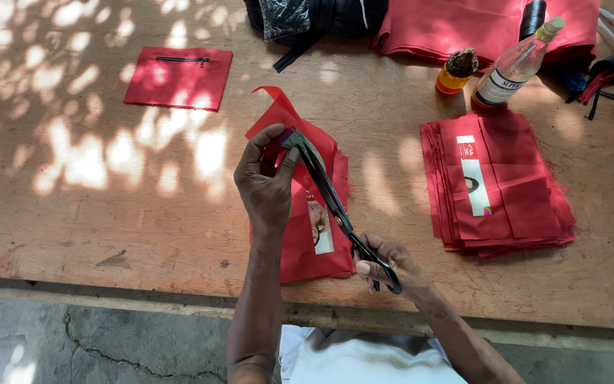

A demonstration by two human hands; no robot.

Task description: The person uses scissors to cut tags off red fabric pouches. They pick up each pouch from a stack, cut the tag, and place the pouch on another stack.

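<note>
My right hand (386, 264) grips the handles of long black scissors (330, 198), whose blades slant up to the left. My left hand (267, 181) pinches a small strip of material at the blade tips, above a stack of red fabric pieces (298, 245) with a printed label. One red piece (286, 114) sticks up behind my left hand.
A second stack of red fabric pieces (506, 185) lies to the right. A red zippered pouch (178, 77) sits at the back left. An orange jar (456, 72), a clear bottle (516, 64), black thread and more red fabric (463, 25) stand at the back right on the wooden table (94, 213).
</note>
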